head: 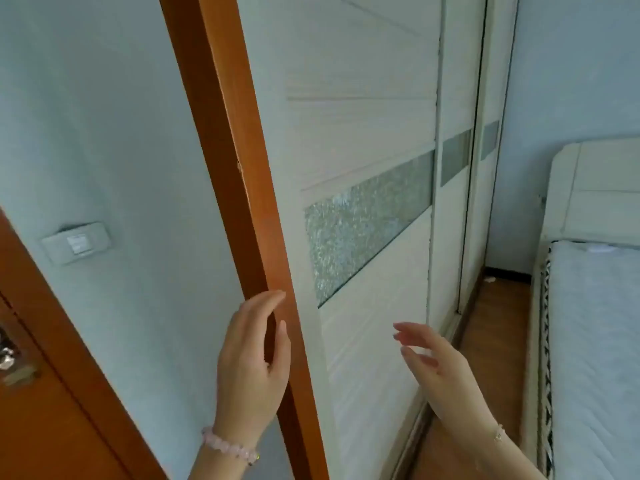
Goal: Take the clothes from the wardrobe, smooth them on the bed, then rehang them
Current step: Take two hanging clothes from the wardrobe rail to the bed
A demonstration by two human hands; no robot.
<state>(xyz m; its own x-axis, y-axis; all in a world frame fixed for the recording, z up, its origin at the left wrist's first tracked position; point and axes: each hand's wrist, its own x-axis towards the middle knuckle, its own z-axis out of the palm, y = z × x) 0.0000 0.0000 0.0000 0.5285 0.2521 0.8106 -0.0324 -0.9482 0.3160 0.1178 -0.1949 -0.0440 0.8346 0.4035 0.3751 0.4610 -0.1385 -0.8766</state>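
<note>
The white wardrobe (363,140) fills the middle of the view, its sliding doors closed, each with a band of frosted glass (367,230). No clothes are visible. My left hand (252,362) is raised at the orange wooden frame (239,188) by the wardrobe's left edge, fingers straight, fingertips against the wood. My right hand (436,372) hovers with fingers spread in front of the lower part of the nearest door and holds nothing. The bed (595,341) with its pale quilted mattress lies at the right.
A wooden floor strip (491,341) runs between wardrobe and bed. The white headboard (595,188) stands at the far right. A light switch (78,242) sits on the pale wall at left, beside an orange door (45,393) with a metal handle.
</note>
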